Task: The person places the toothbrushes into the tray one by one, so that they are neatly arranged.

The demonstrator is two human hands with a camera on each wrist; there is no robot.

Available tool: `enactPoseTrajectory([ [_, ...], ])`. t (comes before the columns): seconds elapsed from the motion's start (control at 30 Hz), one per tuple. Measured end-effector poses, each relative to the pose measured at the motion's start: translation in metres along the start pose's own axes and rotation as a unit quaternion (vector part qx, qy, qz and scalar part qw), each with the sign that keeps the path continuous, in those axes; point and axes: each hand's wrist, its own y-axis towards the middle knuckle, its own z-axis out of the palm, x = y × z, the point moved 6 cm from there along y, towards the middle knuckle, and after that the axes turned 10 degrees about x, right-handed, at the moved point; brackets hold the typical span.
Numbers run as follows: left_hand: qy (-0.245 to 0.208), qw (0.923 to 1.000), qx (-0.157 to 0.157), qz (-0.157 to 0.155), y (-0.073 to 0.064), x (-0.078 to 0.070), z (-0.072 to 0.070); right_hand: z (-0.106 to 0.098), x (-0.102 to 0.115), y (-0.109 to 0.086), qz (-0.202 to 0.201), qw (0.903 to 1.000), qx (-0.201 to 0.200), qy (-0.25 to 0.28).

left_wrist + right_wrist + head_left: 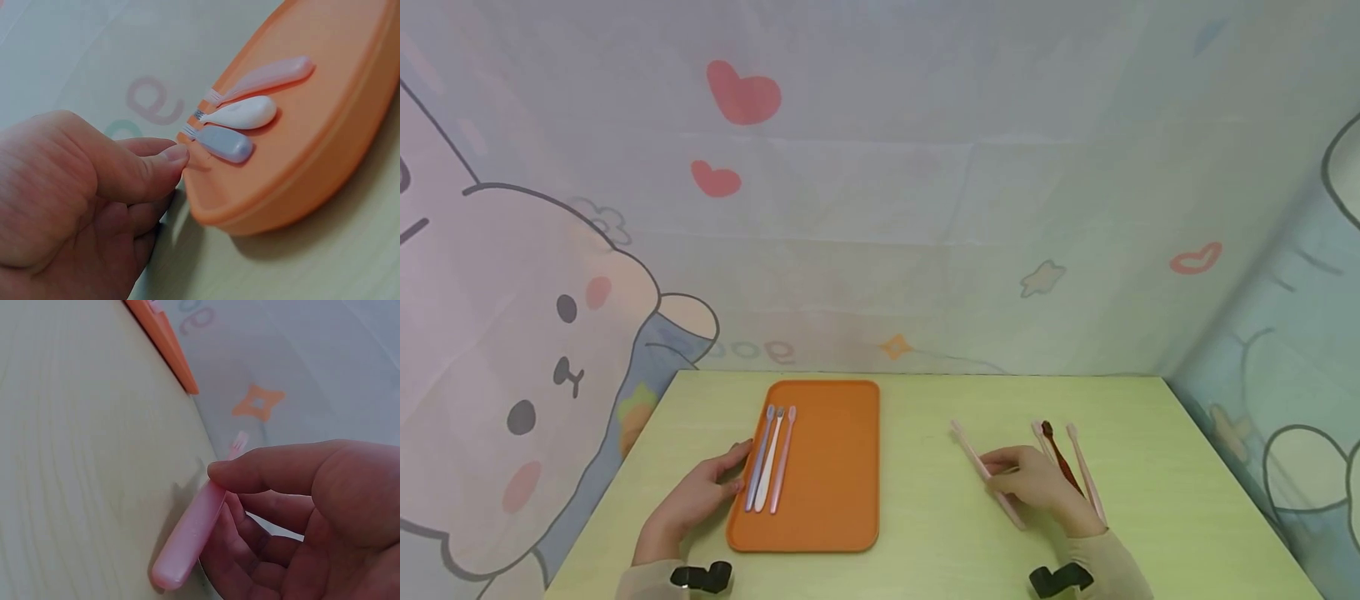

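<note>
My left hand (696, 496) grips the left rim of an orange tray (838, 467), thumb on the edge and the other fingers at its outer side. Inside the tray's left part lie three toothbrushes side by side: a bluish-purple one (757, 467), a white one (766, 473) and a pink one (782, 467), all with heads toward the back. Right of the tray, my right hand (1037, 483) pinches a pink toothbrush (190, 534) between thumb and fingers at mid-length. Its head points to the back left and its thick handle end toward the front, close over the table.
Beyond my right hand lie a brown toothbrush (1060, 454), a light pink one (1038, 433) partly hidden by the hand, and another pink one (1085, 467). The pale green table (917, 517) meets a printed cloth backdrop (880, 250) at its back edge.
</note>
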Motion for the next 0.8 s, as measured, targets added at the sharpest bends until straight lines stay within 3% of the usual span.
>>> enactPoseTrajectory([
  [0.23,-0.005,1.0000,-0.005,0.003,0.000,0.002,-0.001,0.007,0.007,0.003,-0.023,0.9997,0.005,0.012],
  [0.37,-0.005,1.0000,-0.002,0.005,0.001,0.004,-0.001,0.015,0.011,0.007,-0.031,0.9977,0.014,0.058],
  [0.5,-0.005,1.0000,-0.003,0.005,0.002,0.005,-0.001,0.026,0.015,0.013,-0.036,0.9940,0.025,0.100],
  [0.8,-0.006,1.0000,-0.002,0.005,0.002,0.004,0.000,0.055,0.027,0.032,-0.054,0.9892,0.037,0.131],
])
